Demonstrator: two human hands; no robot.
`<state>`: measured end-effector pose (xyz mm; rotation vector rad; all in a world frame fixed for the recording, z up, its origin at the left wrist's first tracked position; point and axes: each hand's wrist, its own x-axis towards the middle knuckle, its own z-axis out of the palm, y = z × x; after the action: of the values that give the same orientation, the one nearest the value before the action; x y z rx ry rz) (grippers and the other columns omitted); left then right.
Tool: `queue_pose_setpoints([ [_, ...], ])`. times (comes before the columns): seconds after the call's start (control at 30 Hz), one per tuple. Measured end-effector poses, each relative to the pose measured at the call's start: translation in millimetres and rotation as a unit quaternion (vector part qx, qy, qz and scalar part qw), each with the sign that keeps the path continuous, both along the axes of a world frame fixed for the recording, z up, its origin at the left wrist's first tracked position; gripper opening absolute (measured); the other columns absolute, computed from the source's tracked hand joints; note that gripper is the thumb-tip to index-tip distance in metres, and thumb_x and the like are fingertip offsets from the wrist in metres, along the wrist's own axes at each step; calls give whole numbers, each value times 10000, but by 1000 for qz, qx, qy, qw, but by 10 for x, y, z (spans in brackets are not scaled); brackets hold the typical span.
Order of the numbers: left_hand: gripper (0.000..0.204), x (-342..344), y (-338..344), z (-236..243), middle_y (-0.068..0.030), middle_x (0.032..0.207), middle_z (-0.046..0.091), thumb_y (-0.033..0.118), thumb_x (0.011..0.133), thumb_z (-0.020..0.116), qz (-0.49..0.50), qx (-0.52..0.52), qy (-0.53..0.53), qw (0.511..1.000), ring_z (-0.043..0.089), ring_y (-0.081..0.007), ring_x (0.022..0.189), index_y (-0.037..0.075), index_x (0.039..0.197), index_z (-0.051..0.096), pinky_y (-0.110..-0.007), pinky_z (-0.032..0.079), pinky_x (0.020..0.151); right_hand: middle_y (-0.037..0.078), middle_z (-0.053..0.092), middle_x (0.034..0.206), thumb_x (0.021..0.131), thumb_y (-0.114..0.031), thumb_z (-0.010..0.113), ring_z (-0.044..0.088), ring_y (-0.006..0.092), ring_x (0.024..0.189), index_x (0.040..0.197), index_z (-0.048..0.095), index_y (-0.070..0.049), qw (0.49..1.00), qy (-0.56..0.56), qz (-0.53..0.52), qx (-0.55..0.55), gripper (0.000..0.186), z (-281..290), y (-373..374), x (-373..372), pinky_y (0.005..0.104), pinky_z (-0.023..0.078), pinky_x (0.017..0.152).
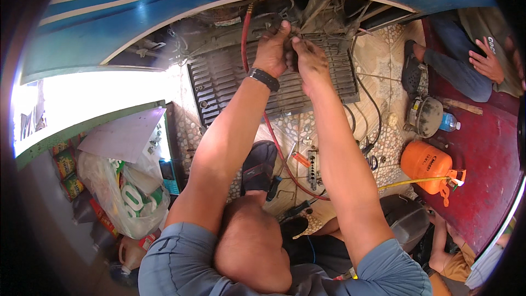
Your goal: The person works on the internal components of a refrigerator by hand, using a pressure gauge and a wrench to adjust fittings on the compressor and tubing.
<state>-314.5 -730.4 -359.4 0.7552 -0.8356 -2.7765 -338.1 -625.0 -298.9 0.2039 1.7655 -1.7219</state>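
My left hand (272, 50), with a black band on its wrist, is curled with the thumb up at the edge of the dark, dirty machinery (315, 13) under a blue vehicle panel. Beside it my right hand (310, 61) is also curled, fingertips close to the left hand's. Whatever lies between the fingers is too small or hidden to make out. Below both hands a dark slatted panel (224, 90) spans the opening. A red hose (246, 38) comes down from the machinery just left of my left hand and passes behind my left forearm.
The blue vehicle panel (181, 19) arches overhead. Tools, cables and a metal manifold block (313, 169) lie on the tiled floor. At right are an orange gas cylinder (426, 165) with a yellow hose, a round dark compressor-like part (427, 116) and a seated person (455, 60). Plastic bags (120, 197) stand left.
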Motion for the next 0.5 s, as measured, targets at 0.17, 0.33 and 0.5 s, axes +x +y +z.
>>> queue_pose_setpoints([
  [0.17, 416, -146, 220, -143, -84, 949, 650, 330, 876, 787, 123, -6, 7, 992, 645, -201, 856, 57, 1108, 576, -350, 568, 738, -12, 545, 763, 990, -268, 612, 464, 98, 705, 887, 612, -59, 1000, -9, -16, -9, 233, -332, 242, 159, 286, 395, 638],
  [0.33, 443, -204, 369, -14, -62, 902, 618, 360, 868, 790, 185, 2, -17, 983, 634, -196, 866, 44, 1080, 563, -362, 579, 770, -3, 574, 813, 982, -271, 619, 488, 108, 782, 917, 621, -46, 999, 9, -24, -27, 234, -380, 311, 154, 300, 416, 732],
  [0.5, 518, -200, 216, 125, -67, 936, 597, 433, 880, 763, 173, -19, -25, 984, 625, -207, 854, 21, 1119, 560, -352, 559, 743, 99, 666, 972, 966, -267, 626, 583, 181, 912, 1053, 636, -2, 996, 86, 5, 12, 280, -142, 199, 143, 320, 457, 841],
])
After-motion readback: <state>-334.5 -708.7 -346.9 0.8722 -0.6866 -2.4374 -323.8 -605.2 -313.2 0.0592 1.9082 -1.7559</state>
